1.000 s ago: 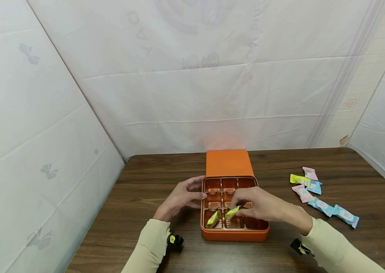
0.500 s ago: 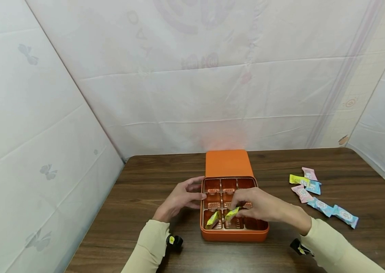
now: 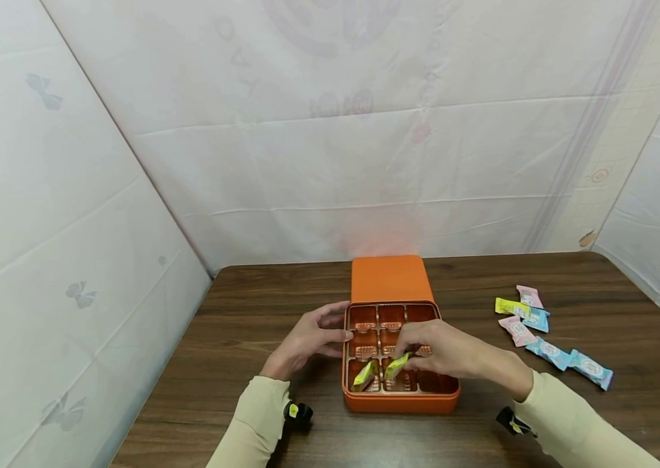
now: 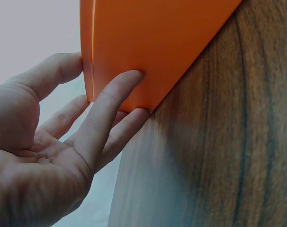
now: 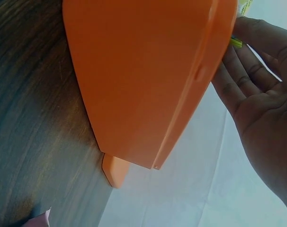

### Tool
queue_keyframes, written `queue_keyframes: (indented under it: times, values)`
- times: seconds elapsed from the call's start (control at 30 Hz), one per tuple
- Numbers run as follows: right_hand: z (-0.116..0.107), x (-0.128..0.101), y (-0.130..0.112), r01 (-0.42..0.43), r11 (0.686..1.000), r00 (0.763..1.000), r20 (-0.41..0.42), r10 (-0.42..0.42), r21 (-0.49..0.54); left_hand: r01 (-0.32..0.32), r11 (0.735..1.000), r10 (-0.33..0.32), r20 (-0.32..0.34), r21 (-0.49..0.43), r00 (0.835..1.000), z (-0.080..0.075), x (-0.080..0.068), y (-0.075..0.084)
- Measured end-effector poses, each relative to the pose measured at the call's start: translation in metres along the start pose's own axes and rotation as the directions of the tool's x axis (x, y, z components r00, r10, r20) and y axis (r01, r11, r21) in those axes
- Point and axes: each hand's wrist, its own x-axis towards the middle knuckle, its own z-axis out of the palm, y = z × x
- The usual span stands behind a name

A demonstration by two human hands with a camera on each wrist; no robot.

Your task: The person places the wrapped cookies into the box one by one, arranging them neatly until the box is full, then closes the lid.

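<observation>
A yellow candy (image 3: 395,366) is pinched in the fingers of the right hand (image 3: 444,354) over the front-middle cell of the orange box (image 3: 400,401), set mid-counter; the box's left side is touched by the straight fingers (image 4: 112,99) of the left hand (image 3: 304,339)

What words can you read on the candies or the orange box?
None can be read.
Candy wrappers on the table: round printed labels, too small and blurred.
Yellow candy in the right hand: print unreadable.
Orange box: plain, no writing.
Backdrop sheet: faint mirrored letters, illegible.
</observation>
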Motion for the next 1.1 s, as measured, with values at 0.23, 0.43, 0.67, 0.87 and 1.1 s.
queue_keyframes:
  times: [0.23, 0.43, 0.67, 0.87, 1.1]
  values:
    - [-0.0006, 0.0008, 0.0001, 0.018, 1.0, 1.0, 0.001, -0.018, -0.025, 0.002, 1.0, -0.002, -0.002, 0.002, 1.0, 0.0, -0.0001, 0.0011]
    - [-0.0004, 0.0014, 0.0009, 0.019, 0.999, 1.0, 0.004, -0.019, -0.041, 0.001, 1.0, -0.001, 0.002, 0.006, 1.0, -0.0002, -0.0004, 0.0001]
    - [-0.0024, 0.0021, -0.0014, 0.014, 0.998, 1.0, 0.006, -0.014, -0.059, 0.002, 1.0, -0.002, 0.002, 0.001, 1.0, 0.0001, 0.0001, 0.0003]
    - [-0.0026, 0.0026, -0.002, 0.023, 0.998, 1.0, 0.01, -0.023, -0.051, 0.001, 1.0, -0.001, 0.001, -0.002, 1.0, 0.0001, 0.0006, 0.0005]
    - [-0.003, 0.0011, -0.0007, 0.032, 0.999, 0.999, 0.028, -0.032, -0.015, 0.0, 1.0, 0.0, 0.007, -0.006, 1.0, 0.0, -0.0003, 0.0006]
